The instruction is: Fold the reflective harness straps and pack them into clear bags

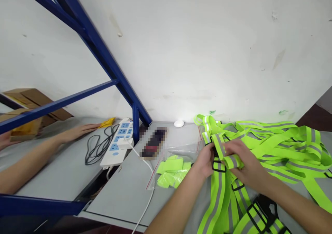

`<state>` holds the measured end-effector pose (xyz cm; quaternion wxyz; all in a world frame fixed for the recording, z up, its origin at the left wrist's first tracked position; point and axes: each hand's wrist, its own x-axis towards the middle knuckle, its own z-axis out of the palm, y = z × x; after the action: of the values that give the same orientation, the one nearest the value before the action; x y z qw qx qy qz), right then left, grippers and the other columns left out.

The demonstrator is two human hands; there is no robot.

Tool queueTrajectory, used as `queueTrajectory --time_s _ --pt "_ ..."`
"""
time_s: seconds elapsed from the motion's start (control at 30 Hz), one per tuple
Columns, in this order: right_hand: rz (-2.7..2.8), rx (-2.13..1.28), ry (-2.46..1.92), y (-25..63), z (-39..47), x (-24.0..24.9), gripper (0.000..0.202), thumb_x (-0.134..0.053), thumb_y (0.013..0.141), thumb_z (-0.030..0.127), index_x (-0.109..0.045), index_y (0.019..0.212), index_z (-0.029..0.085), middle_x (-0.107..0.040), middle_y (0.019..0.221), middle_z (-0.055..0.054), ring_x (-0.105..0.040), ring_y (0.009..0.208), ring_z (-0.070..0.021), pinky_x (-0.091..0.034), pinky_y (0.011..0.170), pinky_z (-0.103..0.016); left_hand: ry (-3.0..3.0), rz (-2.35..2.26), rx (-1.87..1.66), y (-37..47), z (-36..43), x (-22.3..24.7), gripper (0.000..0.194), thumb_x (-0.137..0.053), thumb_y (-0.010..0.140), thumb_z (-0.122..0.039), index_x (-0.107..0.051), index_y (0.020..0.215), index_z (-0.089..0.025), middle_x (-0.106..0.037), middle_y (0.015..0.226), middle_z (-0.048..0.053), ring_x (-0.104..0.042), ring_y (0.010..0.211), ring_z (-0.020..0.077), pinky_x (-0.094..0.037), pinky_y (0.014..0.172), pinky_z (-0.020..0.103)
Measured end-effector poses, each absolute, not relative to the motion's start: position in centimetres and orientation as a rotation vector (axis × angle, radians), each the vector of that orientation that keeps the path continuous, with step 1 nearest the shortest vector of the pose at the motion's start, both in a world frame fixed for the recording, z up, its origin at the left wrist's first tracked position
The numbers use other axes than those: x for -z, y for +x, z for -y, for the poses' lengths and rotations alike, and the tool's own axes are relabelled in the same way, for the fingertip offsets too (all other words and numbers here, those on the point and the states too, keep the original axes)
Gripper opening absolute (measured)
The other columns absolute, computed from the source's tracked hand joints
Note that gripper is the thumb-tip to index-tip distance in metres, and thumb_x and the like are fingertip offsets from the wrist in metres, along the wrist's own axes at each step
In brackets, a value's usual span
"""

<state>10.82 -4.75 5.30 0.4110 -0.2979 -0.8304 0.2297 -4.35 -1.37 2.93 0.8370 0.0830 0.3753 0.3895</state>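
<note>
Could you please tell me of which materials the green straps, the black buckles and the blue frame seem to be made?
Straps: probably woven synthetic fabric, bright, with a grey stripe; they fold and loop softly.
Buckles: likely plastic, judging by their smooth, moulded-looking shapes.
Frame: probably painted metal, since its beams look straight, rigid and evenly coloured.

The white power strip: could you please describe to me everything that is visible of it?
The white power strip is long, plastic-looking, with blue socket panels. It lies socket side up on the grey table, slanting away beside a blue post. A white charger is plugged into it, its white cable trailing rightward. A black cord lies loosely coiled on its left.
</note>
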Motion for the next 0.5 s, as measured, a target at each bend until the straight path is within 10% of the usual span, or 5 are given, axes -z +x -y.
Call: queueTrajectory --time_s 0.27,0.5 --pt "2.41 0.056 -0.551 9.3 6.6 -3.4 0.039 -0.032 0.093 0.006 -0.055 0.124 0.015 -0.069 0.093 -0.01 -0.066 0.087 -0.0204 -0.057 0.079 -0.034 0.335 -0.834 -0.916 -3.9 2.0 -3.0 0.04 -0.058 0.081 -0.04 -0.067 0.11 -0.013 -0.076 0.088 0.009 -0.071 0.082 0.0246 -0.055 0.076 0.033" --pt "2.495 0.302 -0.533 9.5 6.5 -2.0 0.037 -0.036 0.092 0.003 -0.06 0.119 0.004 -0.067 0.119 -0.018 -0.056 0.122 -0.0252 -0.05 0.102 -0.038 0.452 -0.762 -0.973 -4.1 2.3 -3.7 0.055 -0.055 0.082 -0.057 -0.063 0.117 -0.015 -0.075 0.092 0.01 -0.071 0.082 0.0243 -0.057 0.073 0.034"
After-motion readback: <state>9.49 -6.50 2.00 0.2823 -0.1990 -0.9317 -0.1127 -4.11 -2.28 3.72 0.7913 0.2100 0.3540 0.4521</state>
